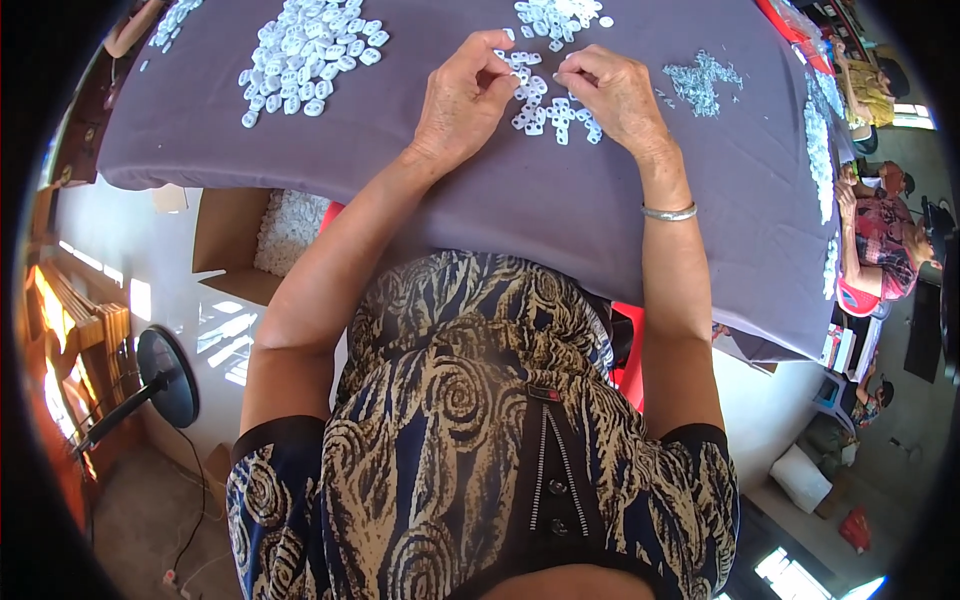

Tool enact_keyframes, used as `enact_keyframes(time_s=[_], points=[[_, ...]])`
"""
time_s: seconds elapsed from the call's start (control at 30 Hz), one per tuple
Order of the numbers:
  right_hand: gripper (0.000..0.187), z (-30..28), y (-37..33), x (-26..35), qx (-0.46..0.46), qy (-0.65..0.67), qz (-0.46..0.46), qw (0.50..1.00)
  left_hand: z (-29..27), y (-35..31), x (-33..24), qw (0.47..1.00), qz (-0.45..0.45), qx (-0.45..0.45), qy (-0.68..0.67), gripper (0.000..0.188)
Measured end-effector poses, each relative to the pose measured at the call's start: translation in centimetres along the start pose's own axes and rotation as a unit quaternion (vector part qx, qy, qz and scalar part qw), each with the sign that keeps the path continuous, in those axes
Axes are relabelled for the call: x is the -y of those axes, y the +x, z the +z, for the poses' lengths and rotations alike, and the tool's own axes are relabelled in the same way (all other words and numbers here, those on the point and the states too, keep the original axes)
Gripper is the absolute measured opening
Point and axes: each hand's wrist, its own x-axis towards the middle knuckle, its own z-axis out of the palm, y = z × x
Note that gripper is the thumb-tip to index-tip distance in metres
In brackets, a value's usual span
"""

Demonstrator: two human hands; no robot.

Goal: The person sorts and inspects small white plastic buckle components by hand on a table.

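Note:
My left hand hovers over the grey-purple tablecloth with its thumb and fingers bent into a pinch. Opposite it, my right hand is pinched too, its fingertips pointing left. Whatever lies between the fingertips of either hand is too small or hidden to make out. Between and below the hands lie several small white plastic pieces with holes. Beyond them is a heap of pale pieces. A larger pile of white, rounded plastic pieces spreads to the left, and small clear bits are heaped right of my right hand.
The cloth-covered table ends just before my lap. Below its left edge stands an open cardboard box of white pieces. A round black-based stand is farther left. Other people sit along the right side.

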Motion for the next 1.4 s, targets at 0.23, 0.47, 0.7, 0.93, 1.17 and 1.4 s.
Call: enact_keyframes(time_s=[0.23,0.47,0.7,0.93,1.17,1.4], points=[[0.012,0.1,-0.1,0.2,0.018,0.003,0.024,1.000,0.1,-0.2,0.3,1.000,-0.004,0.001,0.001,0.031],[0.013,0.4,-0.1,-0.1,0.010,-0.021,0.023,0.999,0.1,-0.1,0.1,1.000,-0.005,0.003,0.000,0.031],[0.011,0.5,-0.1,0.0,0.015,0.015,0.040,0.999,0.1,-0.2,0.1,1.000,-0.002,0.006,-0.005,0.031],[0.012,1.0,-0.3,-0.5,-0.003,0.028,0.033,0.999,0.0,0.1,-0.2,1.000,-0.005,0.014,0.007,0.031],[0.009,0.5,0.0,0.5,0.000,0.024,0.062,0.998,-0.1,-0.1,-0.4,1.000,-0.008,0.029,0.010,0.033],[0.013,0.2,0.4,2.2,0.017,0.281,0.148,0.948,-0.2,-0.2,-0.6,0.997,-0.016,0.069,-0.017,0.034]])
